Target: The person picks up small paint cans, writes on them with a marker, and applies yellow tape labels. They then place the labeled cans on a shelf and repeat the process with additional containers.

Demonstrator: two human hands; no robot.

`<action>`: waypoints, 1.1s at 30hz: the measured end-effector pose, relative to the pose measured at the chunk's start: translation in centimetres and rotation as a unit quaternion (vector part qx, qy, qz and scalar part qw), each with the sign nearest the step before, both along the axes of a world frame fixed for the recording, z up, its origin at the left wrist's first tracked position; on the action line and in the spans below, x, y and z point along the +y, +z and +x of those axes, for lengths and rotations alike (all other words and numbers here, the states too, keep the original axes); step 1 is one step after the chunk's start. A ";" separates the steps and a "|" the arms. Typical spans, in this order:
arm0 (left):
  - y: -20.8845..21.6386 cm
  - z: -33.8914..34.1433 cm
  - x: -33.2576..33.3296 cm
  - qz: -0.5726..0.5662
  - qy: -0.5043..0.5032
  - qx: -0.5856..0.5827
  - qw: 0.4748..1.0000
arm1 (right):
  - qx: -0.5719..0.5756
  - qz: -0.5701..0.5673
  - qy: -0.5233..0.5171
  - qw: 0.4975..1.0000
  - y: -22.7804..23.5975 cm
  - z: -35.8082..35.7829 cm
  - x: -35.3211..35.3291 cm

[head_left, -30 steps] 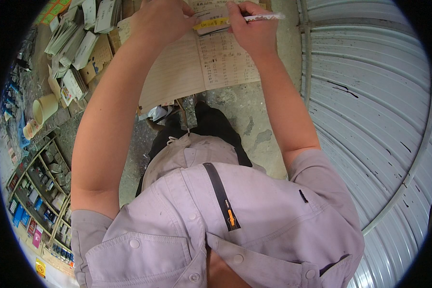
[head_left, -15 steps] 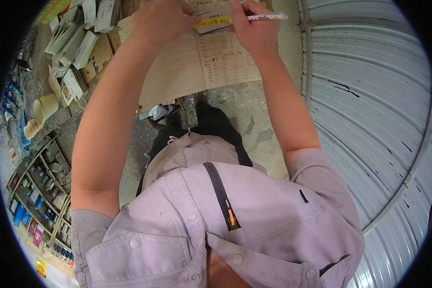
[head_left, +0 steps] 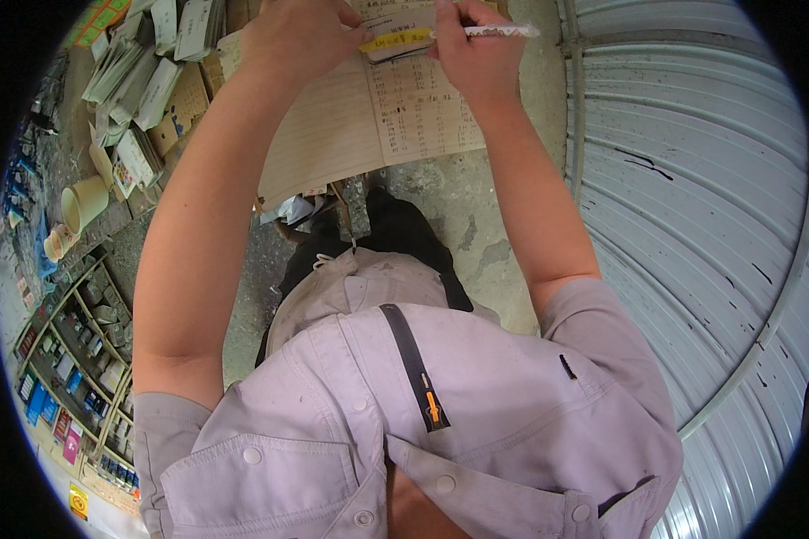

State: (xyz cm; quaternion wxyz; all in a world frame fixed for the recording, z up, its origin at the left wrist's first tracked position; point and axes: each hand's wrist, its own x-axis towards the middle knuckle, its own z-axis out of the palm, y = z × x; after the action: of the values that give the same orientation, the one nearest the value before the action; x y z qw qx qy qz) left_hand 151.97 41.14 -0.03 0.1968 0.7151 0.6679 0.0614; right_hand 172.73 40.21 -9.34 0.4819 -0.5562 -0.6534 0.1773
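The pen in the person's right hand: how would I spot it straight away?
Find the open notebook at the top of the picture. The right hand rests on its upper edge, gripping the pen. It is a thin white stick pointing sideways, the only slim thing among flat papers.

One head cam, up high, looks straight down past chest to hands & floor, close in.

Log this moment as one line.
left hand: steadies open notebook | right hand: holds pen, tip at yellow-striped slip | surroundings: paper cup, corrugated metal wall
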 end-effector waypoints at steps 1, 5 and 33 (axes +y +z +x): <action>0.2 0.0 0.0 -0.007 0.003 -0.002 1.000 | -0.002 0.007 -0.006 1.000 0.0 0.0 0.0; 0.5 0.0 -0.1 -0.013 0.003 -0.003 1.000 | -0.019 0.003 0.007 1.000 0.0 0.2 0.2; -6.2 -12.2 -9.5 0.002 0.166 -0.309 0.936 | -0.360 -0.174 0.207 0.893 1.4 1.8 2.1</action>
State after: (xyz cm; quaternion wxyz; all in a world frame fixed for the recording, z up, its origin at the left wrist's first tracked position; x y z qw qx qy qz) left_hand 139.75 31.69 -6.19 0.3788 0.5403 0.6833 0.3127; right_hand 174.48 42.28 -7.95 0.0622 -0.5094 -0.8410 0.1715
